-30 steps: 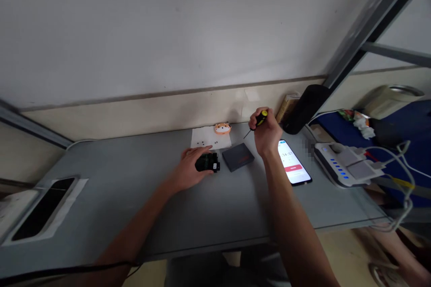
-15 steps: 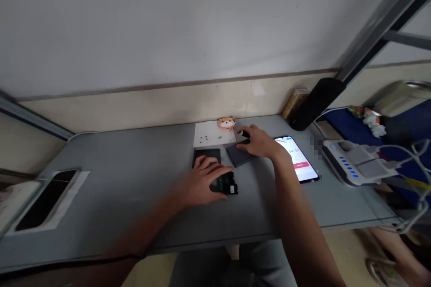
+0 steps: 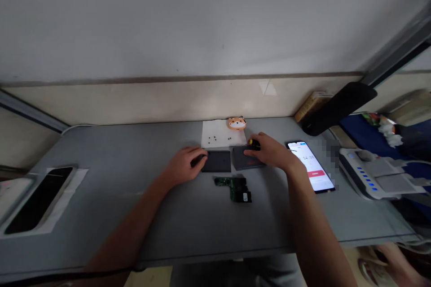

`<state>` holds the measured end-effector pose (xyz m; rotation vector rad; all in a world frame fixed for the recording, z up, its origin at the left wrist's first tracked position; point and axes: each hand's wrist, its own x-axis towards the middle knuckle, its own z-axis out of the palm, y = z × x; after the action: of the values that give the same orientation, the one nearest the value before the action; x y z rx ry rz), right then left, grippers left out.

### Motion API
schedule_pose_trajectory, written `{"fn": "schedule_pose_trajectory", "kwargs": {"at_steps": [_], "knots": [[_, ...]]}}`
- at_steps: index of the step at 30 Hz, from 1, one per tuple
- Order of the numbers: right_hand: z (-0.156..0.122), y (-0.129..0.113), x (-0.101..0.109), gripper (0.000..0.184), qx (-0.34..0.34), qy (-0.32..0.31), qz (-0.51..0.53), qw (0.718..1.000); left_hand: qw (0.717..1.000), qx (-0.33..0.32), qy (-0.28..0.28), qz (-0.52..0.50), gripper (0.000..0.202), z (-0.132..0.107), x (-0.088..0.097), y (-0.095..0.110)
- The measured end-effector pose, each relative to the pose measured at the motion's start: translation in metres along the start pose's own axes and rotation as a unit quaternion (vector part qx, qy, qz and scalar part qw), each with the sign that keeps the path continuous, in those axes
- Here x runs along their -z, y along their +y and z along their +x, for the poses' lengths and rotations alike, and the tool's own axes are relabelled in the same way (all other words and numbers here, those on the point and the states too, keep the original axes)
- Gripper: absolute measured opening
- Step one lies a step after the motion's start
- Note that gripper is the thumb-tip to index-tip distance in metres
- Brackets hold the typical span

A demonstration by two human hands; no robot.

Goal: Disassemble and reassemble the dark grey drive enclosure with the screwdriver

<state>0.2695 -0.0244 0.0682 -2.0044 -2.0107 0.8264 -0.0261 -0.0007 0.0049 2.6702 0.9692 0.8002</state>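
My left hand (image 3: 186,164) is closed at the left end of a dark, flat casing half (image 3: 218,162), thumb and fingertips pinching its edge. My right hand (image 3: 269,152) keeps a small screwdriver with a yellow-and-black handle (image 3: 255,144) tucked in its fingers; a thin shaft seems to poke out behind the hand. Its thumb rests on a second dark casing half (image 3: 245,162), just right of the first. In front of both lies a green and black circuit board (image 3: 238,188) with a white label, touched by neither hand.
Several tiny screws lie on a white paper sheet (image 3: 218,133), with an orange animal-faced item (image 3: 237,123) at its corner. A lit phone (image 3: 311,166) and a power strip (image 3: 367,175) are to the right. Another phone (image 3: 39,199) lies far left. A black cylinder (image 3: 338,107) leans behind.
My left hand has moved off the circuit board, up and left to the left casing half. The board now lies fully exposed. My right hand remains at the right casing half; the view has shifted.
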Motion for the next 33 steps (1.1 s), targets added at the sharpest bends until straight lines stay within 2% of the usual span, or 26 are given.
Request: {"fn": "schedule_pose_trajectory", "kwargs": {"at_steps": [6, 13, 22, 33], "knots": [[0.0033, 0.0054, -0.0046, 0.015, 0.03, 0.011, 0.031, 0.999, 1.0, 0.012, 0.003, 0.02, 0.02, 0.0004, -0.006, -0.0001], [0.0043, 0.0057, -0.0041, 0.014, 0.056, 0.026, 0.009, 0.998, 1.0, 0.029, -0.003, 0.001, 0.023, 0.0014, -0.0079, 0.0011], [0.0068, 0.0068, -0.0069, 0.014, 0.044, 0.03, 0.007, 0.999, 1.0, 0.028, -0.004, 0.013, 0.023, 0.0026, -0.0076, 0.0027], [0.0097, 0.0089, -0.0066, 0.014, 0.065, 0.039, -0.008, 0.997, 0.997, 0.022, 0.0, 0.067, 0.025, 0.0008, -0.0068, 0.0038]]}}
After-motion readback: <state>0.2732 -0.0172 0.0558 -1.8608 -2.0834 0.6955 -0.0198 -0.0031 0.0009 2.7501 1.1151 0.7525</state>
